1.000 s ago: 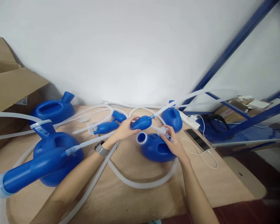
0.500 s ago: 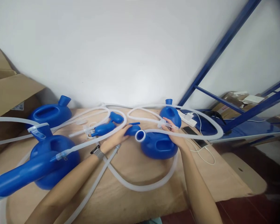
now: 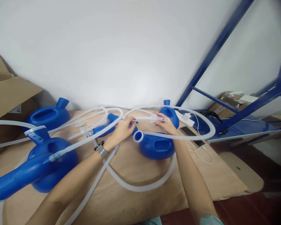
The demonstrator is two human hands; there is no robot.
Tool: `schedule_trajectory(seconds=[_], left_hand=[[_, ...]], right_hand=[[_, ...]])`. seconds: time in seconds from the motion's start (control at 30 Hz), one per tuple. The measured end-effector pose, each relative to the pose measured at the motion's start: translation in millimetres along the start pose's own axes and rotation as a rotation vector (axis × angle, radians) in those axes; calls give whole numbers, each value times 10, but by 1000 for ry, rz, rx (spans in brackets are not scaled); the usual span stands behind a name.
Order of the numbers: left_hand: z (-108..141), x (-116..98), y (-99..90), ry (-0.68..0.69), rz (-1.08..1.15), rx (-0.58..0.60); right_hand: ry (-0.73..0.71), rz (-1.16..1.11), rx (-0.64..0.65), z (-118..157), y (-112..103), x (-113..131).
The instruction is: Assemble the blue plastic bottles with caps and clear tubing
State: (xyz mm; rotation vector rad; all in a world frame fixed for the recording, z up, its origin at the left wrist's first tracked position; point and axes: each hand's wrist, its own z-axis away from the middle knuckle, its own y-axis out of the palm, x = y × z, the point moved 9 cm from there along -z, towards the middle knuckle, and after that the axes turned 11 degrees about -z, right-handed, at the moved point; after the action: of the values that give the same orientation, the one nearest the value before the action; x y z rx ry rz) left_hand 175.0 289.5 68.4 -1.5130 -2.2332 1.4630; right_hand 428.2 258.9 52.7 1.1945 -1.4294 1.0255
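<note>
My right hand (image 3: 166, 125) grips a translucent plastic cap (image 3: 153, 118) with a strap, and a white hose runs left from it. My left hand (image 3: 124, 128) hovers by a small blue bottle-shaped piece (image 3: 135, 129), thumb and fingers bent but apart. That hand partly hides the small piece and another blue piece (image 3: 104, 129) to its left. Below my right hand a blue plastic urinal bottle (image 3: 156, 147) lies with its round white-rimmed mouth facing left. A second blue urinal bottle (image 3: 170, 116) sits behind my right hand.
At the left are a large blue bottle (image 3: 51, 175) with a hose joined to its blue attachment, another blue bottle (image 3: 48, 117) and a cardboard box (image 3: 14, 90). Hoses loop across the wooden table (image 3: 140, 203). A phone (image 3: 192, 136), power strip (image 3: 184, 119) and blue metal frame (image 3: 215, 53) are at the right.
My left hand has lifted off the small blue piece and shifted up. My right hand has moved slightly left and up with the cap, drawing it away from the rear bottle.
</note>
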Motion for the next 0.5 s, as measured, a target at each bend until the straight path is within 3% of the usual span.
schedule_trajectory(seconds=[0.13, 0.23, 0.3, 0.37, 0.5], left_hand=[[-135, -431, -116, 143, -70, -46], [-230, -608, 17, 259, -142, 77], [-281, -573, 121, 240, -117, 159], [-310, -491, 128, 193, -61, 150], [-230, -303, -116, 92, 37, 47]], right_hand=[[-58, -17, 105, 4, 271, 138], [-76, 2, 176, 23, 429, 222], [-71, 19, 201, 30, 476, 238], [-68, 36, 193, 48, 442, 226], [-81, 219, 64, 234, 84, 149]])
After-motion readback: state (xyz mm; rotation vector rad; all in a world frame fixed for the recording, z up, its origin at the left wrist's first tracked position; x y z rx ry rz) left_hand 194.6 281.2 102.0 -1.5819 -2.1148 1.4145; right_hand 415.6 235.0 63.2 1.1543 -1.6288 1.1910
